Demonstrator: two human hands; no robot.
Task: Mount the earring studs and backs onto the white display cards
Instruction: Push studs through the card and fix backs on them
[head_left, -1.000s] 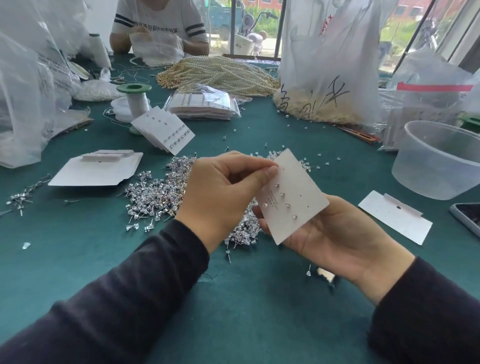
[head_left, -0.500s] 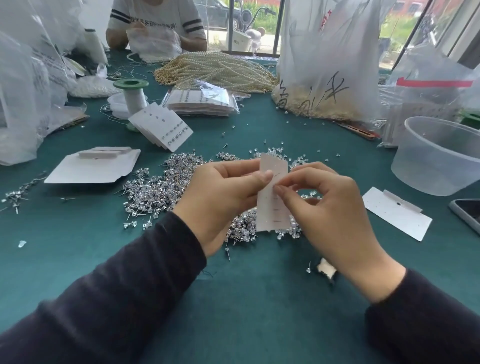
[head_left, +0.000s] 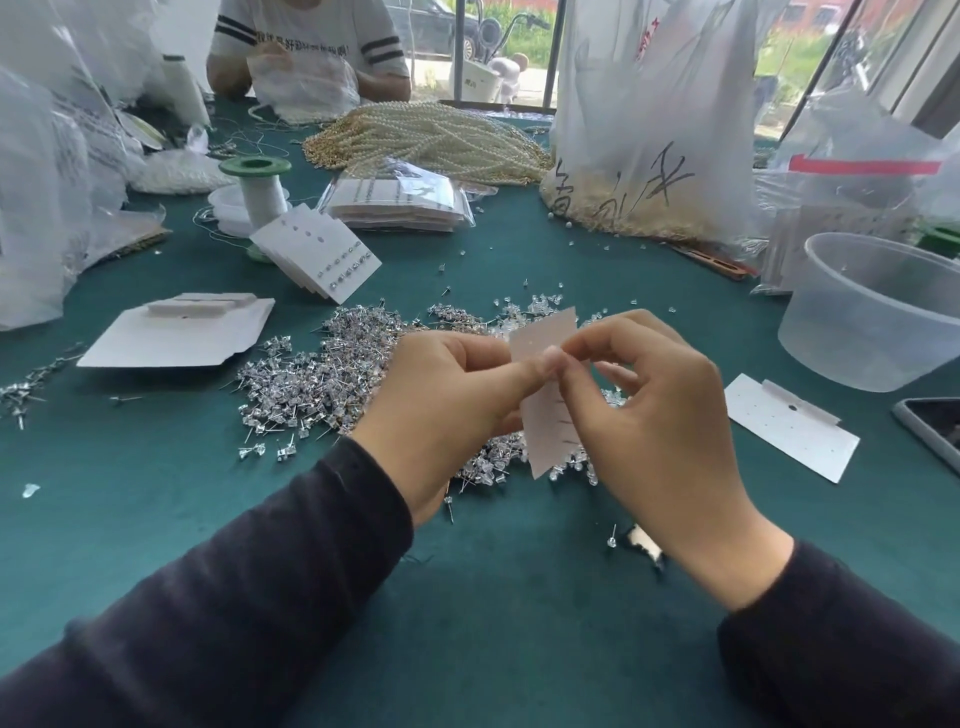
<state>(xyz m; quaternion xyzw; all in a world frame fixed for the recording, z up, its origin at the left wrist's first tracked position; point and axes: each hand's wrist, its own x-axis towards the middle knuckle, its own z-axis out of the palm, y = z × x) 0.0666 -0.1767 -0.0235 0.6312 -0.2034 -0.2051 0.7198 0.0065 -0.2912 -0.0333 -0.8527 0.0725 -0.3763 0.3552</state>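
Card (head_left: 545, 415) held over studs (head_left: 322, 374)
Left hand (head_left: 452, 410) and right hand (head_left: 670, 431) both pinch it (nearly edge-on); bag (head_left: 649, 104) holds beads (head_left: 623, 208).

Single wide-angle view from the head, facing forward and down over the green counter (head_left: 130, 519), close above the left hand (head_left: 447, 410) and right hand (head_left: 660, 441) at frame centre, window (head_left: 524, 47) at the far top edge.

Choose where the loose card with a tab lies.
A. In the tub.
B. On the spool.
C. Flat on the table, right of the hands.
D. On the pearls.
C: the loose card lies flat on the table, right of the right hand, near the tub but not in it.
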